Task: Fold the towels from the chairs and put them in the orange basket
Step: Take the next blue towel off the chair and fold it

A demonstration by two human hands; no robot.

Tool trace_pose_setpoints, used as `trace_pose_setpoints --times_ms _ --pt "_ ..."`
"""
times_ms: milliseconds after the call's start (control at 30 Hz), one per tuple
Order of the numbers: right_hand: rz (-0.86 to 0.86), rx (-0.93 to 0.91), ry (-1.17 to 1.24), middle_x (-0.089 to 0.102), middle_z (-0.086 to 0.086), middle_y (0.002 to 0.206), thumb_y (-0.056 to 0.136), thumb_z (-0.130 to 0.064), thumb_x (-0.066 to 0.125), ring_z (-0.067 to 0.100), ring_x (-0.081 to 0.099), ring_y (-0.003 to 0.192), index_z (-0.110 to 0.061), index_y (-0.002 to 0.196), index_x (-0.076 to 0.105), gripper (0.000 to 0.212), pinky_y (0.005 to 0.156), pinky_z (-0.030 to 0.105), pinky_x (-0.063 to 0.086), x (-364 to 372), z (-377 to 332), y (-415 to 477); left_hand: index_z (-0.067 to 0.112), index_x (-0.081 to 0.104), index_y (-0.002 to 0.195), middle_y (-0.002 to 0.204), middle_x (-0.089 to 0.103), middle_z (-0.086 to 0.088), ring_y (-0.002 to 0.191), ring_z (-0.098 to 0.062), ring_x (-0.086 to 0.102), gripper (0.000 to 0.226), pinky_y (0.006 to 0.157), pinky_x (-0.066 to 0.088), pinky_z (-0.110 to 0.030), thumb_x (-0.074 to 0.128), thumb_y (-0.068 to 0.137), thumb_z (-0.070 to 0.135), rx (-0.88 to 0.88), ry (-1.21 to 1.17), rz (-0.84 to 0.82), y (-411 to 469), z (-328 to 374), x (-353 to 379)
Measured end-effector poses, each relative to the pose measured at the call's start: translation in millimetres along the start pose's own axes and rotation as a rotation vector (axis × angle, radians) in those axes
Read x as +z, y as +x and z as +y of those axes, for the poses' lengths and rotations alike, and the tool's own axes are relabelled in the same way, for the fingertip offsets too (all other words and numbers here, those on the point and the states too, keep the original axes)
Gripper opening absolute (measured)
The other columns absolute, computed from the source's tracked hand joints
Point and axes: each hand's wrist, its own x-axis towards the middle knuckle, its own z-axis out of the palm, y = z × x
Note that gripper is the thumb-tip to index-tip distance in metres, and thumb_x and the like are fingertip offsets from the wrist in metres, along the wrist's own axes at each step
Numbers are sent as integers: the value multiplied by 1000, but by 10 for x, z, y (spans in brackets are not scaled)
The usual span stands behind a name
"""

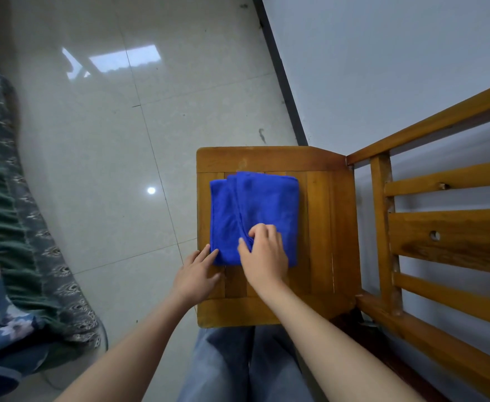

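One blue towel (261, 204) on wooden chair (324, 216) — right hand (264, 253) pinching, bedspread (12, 227) left.

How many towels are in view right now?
1. The blue towel lies folded on the wooden chair seat. The right hand pinches a fold of it, and the left hand touches its near-left corner. Others may be outside the frame.

One bright blue folded towel (255, 216). One orange-brown wooden chair (324, 227) with a slatted back. Two bare hands: one left hand (197, 274), one right hand (264, 256). One green and blue floral-patterned cloth cover (6, 227). Two round holes (435, 235) in one back slat.
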Motion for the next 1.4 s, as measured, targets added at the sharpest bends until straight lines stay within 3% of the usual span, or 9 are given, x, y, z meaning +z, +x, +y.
trace_pose_setpoints --times_ms 133,400,533,667,867,1000,1133,1267,1400 --pt "-95 119 80 53 -1 113 95 -32 48 12 45 104 -16 106 48 20 69 21 33 71 -135 100 27 16 148 157 9 5 144 -19 7 59 117 16 -35 42 96 37 5 2 -10 8 -21 13" --pt "-63 -96 23 55 -3 105 95 -34 47 10 41 96 -15 103 50 20 77 22 38 92 -243 50 29 16 148 157 8 7 144 -19 5 58 116 15 -38 43 96 33 35 -40 -31 14 -88 35" --pt "-302 -130 -84 58 -4 114 95 -41 42 15 44 113 -18 106 53 28 95 32 31 185 -142 115 25 16 148 156 14 3 143 -19 11 61 115 19 -36 44 94 24 46 -88 -18 4 -118 -6" --pt "-245 -102 -128 46 -2 139 97 -45 34 16 29 134 -19 130 48 44 107 35 24 128 88 174 19 12 149 150 30 -7 136 -23 30 66 109 31 -35 47 92 17 -34 -289 79 -44 -123 -25" --pt "-237 -234 -447 -1 7 158 98 -45 29 22 -5 146 -18 150 14 60 117 37 6 -18 402 384 10 15 148 156 11 -11 144 -26 12 62 114 20 -38 41 94 23 76 98 334 74 43 -72" --pt "-121 -378 -595 15 16 155 91 -47 49 30 15 143 -12 146 20 71 113 44 19 94 555 603 2 50 130 139 45 -22 127 -37 44 63 92 45 -52 55 77 35 269 326 456 354 244 -108" --pt "-57 -408 -630 36 17 147 83 -56 52 31 33 137 -9 141 23 80 106 45 32 262 785 788 4 40 135 142 41 -21 133 -33 37 74 101 37 -53 34 82 54 282 423 470 695 203 -97" --pt "56 -502 -614 23 15 149 85 -56 26 28 21 137 -12 143 21 74 111 44 16 439 984 895 6 21 142 151 21 -17 138 -30 18 75 108 19 -49 7 91 60 306 456 513 895 72 18" --pt "98 -526 -596 21 15 149 84 -56 26 28 19 137 -12 142 22 73 110 44 12 501 1000 946 7 21 142 149 25 -19 137 -30 18 78 108 17 -50 24 85 60 330 461 566 970 53 58"
